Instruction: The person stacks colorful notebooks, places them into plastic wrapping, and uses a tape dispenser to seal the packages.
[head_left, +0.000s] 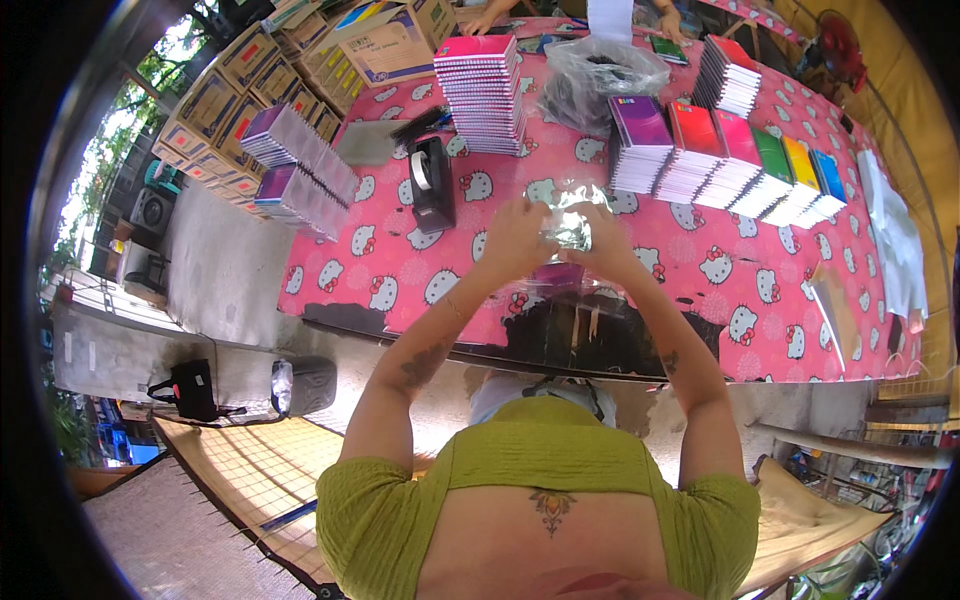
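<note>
Near the table's front edge, my left hand (516,238) and my right hand (606,246) come together on a shiny clear plastic wrapper (572,226). The fingers of both hands are closed on it, one hand at each side. Glare hides what lies inside the wrapper. A purple patch (560,276) shows just below my hands, possibly a notebook cover. Left of my left hand stands a black tape dispenser (432,195) with a pale roll of tape. Beyond my right hand is a row of spiral notebooks in several stacks, beginning with a purple stack (642,145).
A tall pink notebook stack (482,95) rises behind the dispenser. Purple notebooks (300,180) stand at the table's left edge. A clear plastic bag (600,80) lies at the far middle. Cardboard boxes (235,110) are piled far left. Another person's hand (490,15) shows at the far side.
</note>
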